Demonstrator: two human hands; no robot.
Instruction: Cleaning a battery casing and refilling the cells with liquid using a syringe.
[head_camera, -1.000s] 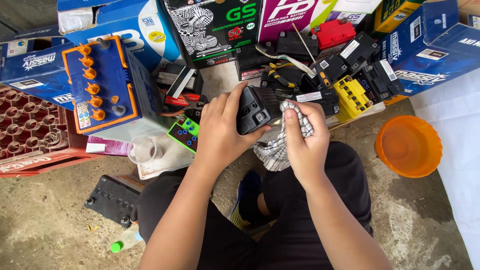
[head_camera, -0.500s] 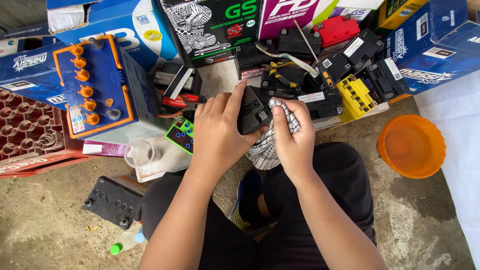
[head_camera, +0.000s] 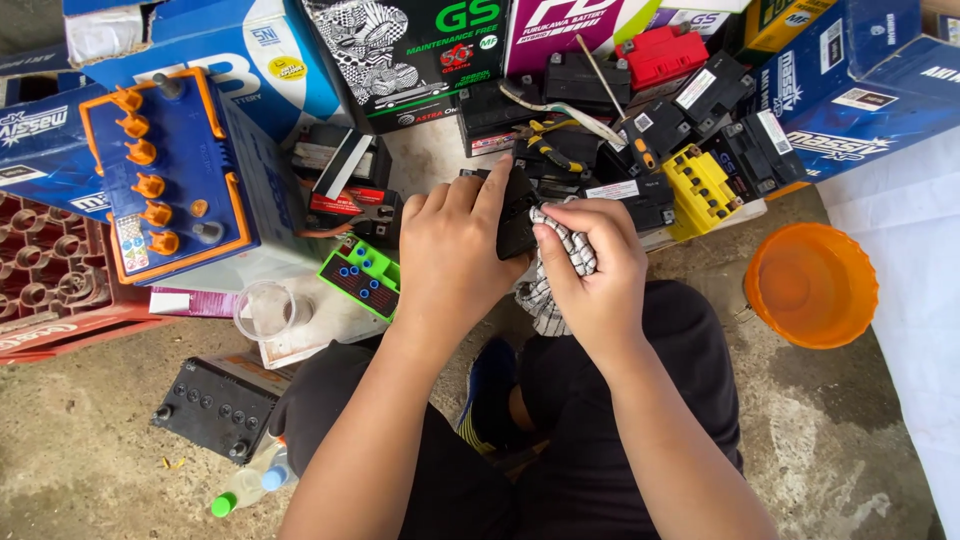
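- Head view, looking down on a seated person's lap and both hands.
- Left hand (head_camera: 455, 255) wraps over a small black battery (head_camera: 517, 215), fingers spread across its top and side, gripping it.
- Battery sits between the two hands, above the knees, just in front of the heap of batteries.
- Right hand (head_camera: 595, 270) is clenched around a checked rag (head_camera: 560, 262), pressing it to the battery's right face.
- Rag's loose end hangs below the right hand, toward the lap.
- Left of the hands: big blue battery (head_camera: 165, 175) with orange caps, standing on white boxes.
- Green-framed battery (head_camera: 360, 278) lies just beside the left wrist.
- Clear cup (head_camera: 265, 308) near it, on a white sheet.
- Red crate (head_camera: 50, 285) at the far left edge.
- Black battery (head_camera: 212, 405) on the floor by the left knee; bottle (head_camera: 245, 490) with a green cap lies just below it.
- Behind the hands: heap of black batteries, one yellow battery (head_camera: 700, 190), one red battery (head_camera: 665, 52).
- Pliers (head_camera: 550, 150) with yellow grips on top of the heap.
- Printed cartons line the top edge.
- Orange bowl (head_camera: 810, 285) on the floor, right, well apart from the hands.
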